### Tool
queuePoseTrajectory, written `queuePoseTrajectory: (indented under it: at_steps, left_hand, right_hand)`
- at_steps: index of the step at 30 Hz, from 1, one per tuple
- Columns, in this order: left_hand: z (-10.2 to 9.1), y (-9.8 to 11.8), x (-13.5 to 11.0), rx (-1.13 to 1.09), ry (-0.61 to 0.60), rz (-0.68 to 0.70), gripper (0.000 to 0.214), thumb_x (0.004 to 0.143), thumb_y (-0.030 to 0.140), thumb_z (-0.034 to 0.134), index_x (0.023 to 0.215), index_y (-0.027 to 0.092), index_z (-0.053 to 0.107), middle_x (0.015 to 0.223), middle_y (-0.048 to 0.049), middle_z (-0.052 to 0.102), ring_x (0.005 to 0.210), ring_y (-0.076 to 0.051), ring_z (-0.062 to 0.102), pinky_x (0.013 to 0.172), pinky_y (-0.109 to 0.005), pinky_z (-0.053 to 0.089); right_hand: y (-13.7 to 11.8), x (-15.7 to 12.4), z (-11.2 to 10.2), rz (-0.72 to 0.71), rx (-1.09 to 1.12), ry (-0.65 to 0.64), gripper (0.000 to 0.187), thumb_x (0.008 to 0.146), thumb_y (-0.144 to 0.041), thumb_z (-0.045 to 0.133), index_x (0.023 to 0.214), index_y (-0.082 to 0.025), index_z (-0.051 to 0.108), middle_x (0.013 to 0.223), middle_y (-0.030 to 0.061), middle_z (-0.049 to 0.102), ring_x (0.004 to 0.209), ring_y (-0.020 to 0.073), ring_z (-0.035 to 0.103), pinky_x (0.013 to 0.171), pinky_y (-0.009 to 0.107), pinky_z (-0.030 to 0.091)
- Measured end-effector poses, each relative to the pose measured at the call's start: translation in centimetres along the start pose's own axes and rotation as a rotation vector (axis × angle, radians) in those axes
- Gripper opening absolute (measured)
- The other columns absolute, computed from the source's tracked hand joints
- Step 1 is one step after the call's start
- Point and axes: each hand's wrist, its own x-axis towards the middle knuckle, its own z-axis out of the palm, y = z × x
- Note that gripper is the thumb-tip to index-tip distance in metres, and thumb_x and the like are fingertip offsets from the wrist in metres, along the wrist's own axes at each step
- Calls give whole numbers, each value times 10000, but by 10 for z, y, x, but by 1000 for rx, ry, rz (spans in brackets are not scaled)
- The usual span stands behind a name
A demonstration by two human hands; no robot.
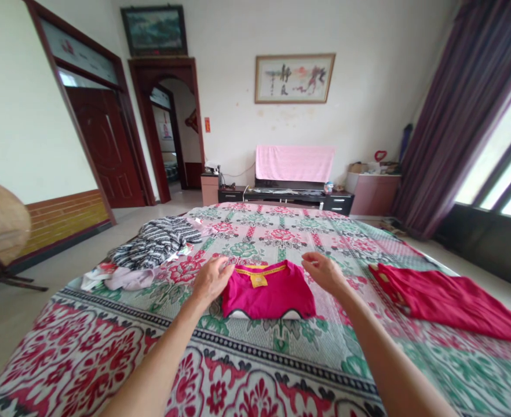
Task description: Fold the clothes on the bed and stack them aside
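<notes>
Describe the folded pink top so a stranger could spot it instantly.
Find the large flower-patterned cover. Near its middle, between the left hand and right hand, lies the folded pink top. Unlike the red cloth at right and striped bundle at left, it has a yellow label at its neckline.

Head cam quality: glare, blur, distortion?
Head view: window at right blown near white; curtain and dark red door lean, likely wide-angle distortion; red cloth at right smeared, folded pink garment somewhat clearer; lighting soft.
</notes>
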Motion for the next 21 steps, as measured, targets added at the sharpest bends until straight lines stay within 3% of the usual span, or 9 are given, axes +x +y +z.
queuePoseTrajectory:
  at_steps: [2, 5, 11, 17, 21]
  left_hand:
    - [17, 0, -3, -19, -63, 124, 492, 851, 454, 456, 1202, 138, 593, 1339, -133, 547, 1254, -230, 486, 1053, -334, 370]
    - [38, -1, -10, 21, -166, 193, 642, 853, 545, 429, 1305, 96, 511, 1442, -169, 423, 1357, -271, 355, 1115, -393, 300]
    - [50, -9, -14, 88, -191, 230, 712, 850, 621, 395, 1358, 126, 460, 1468, -158, 388, 1394, -321, 262, 1123, -471, 268]
    - [51, -9, -15, 137, -181, 247, 718, 843, 641, 396, 1380, 167, 435, 1483, -133, 373, 1406, -319, 228, 1121, -486, 248]
    - [50, -8, -15, 132, -202, 239, 736, 835, 646, 410, 1380, 151, 436, 1477, -151, 375, 1402, -334, 233, 1117, -493, 252]
  right_hand:
    - [-3, -2, 13, -183, 28, 41, 312, 820, -235, 480, 1081, -187, 643, 1110, 86, 667, 985, 194, 622, 868, 323, 469]
    - [-6, -10, 34, -376, 30, -45, 367, 873, -254, 430, 1198, -179, 583, 1291, 116, 571, 1193, 214, 515, 1021, 386, 387]
    - [-6, -21, 55, -267, -107, -210, 438, 934, -300, 344, 1316, -149, 497, 1427, 138, 444, 1345, 254, 344, 1094, 482, 281]
    - [-6, -22, 55, -295, -155, -179, 430, 916, -285, 375, 1301, -145, 507, 1392, 133, 477, 1291, 230, 397, 1073, 428, 310]
    - [-14, -23, 51, -297, -183, -101, 406, 869, -260, 448, 1249, -164, 554, 1381, 137, 488, 1289, 270, 395, 1041, 479, 324]
